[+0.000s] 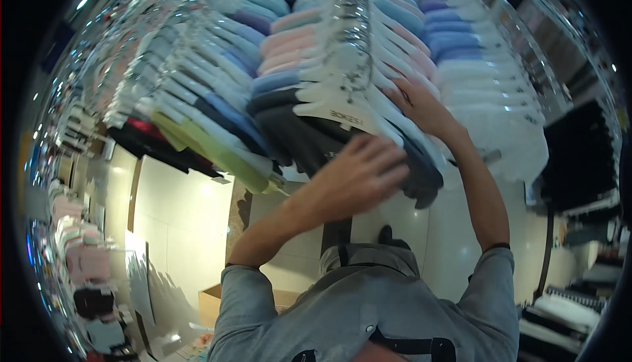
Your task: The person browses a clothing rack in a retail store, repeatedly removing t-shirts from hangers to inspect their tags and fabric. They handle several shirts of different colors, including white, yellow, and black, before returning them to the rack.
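Note:
In the head view, a rack of clothes on white hangers stands before me. My left hand (363,176), blurred and with curled fingers, is in front of the dark grey garment (316,137) at the near end of the middle row. Whether it grips anything is unclear. Above that garment, a white hanger (340,115) bears printed writing. My right hand (419,105) reaches in from the right, its fingertips among the hangers and garments on the row's right side. Its hold is hidden. Metal hanger hooks (353,16) line up along the middle of the row.
A lime-green garment (212,149) hangs in the row at left. White garments (498,125) hang close at right, with black garments (572,154) beyond. An open cardboard box (210,302) stands on the floor at lower left, near a white panel (140,273).

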`<state>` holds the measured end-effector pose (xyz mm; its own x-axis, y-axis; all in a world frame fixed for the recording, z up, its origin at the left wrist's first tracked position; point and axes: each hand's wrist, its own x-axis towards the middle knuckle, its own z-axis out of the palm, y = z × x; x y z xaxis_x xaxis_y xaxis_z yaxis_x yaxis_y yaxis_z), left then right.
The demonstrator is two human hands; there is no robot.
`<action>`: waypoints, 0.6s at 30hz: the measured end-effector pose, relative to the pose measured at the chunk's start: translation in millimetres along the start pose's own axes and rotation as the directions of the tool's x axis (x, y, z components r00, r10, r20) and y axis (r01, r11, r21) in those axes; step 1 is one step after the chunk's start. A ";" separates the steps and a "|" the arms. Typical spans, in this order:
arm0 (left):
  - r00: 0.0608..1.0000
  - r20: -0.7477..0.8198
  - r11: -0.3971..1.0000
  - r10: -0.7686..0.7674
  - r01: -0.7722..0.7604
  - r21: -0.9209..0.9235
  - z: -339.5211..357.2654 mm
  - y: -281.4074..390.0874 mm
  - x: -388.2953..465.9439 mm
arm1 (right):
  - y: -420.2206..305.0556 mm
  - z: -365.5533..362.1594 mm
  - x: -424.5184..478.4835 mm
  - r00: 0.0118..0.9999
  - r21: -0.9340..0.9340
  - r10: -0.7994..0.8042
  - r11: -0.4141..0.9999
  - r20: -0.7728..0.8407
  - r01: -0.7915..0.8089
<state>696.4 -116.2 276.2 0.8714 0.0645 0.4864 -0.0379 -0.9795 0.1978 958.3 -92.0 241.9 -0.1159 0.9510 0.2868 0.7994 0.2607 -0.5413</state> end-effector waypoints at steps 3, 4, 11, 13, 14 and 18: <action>0.990 -0.140 0.999 0.030 -0.024 0.047 -8.3 -11.5 7.0 | -13.6 -11.0 -25.3 0.992 0.235 0.071 0.971 -0.106 -0.044; 0.985 -0.161 0.995 0.068 -0.055 0.088 -9.5 -11.6 10.6 | -16.2 -15.4 -40.5 0.973 0.221 0.206 0.958 -0.103 -0.180; 0.997 -0.039 0.922 -0.072 0.082 0.378 27.4 -11.5 50.7 | 4.3 -22.0 -157.1 0.914 0.141 0.341 0.938 -0.221 -0.316; 0.993 0.011 0.912 -0.117 0.103 0.398 30.7 -4.5 63.2 | 22.0 -37.8 -188.8 0.865 0.042 0.319 0.943 -0.389 -0.329; 0.988 0.046 0.919 -0.146 0.118 0.377 33.7 -1.8 70.1 | 30.2 -48.2 -205.8 0.833 -0.008 0.299 0.940 -0.466 -0.342; 0.947 0.151 0.919 -0.285 0.225 0.325 40.5 6.5 90.6 | 47.3 -94.7 -270.2 0.722 0.089 0.384 0.907 -0.576 -0.412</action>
<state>794.9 -124.4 287.1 0.9095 0.3113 0.2756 0.3198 -0.9474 0.0146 1083.3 -352.4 213.7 0.5627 0.6907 0.4541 0.7202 -0.1401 -0.6795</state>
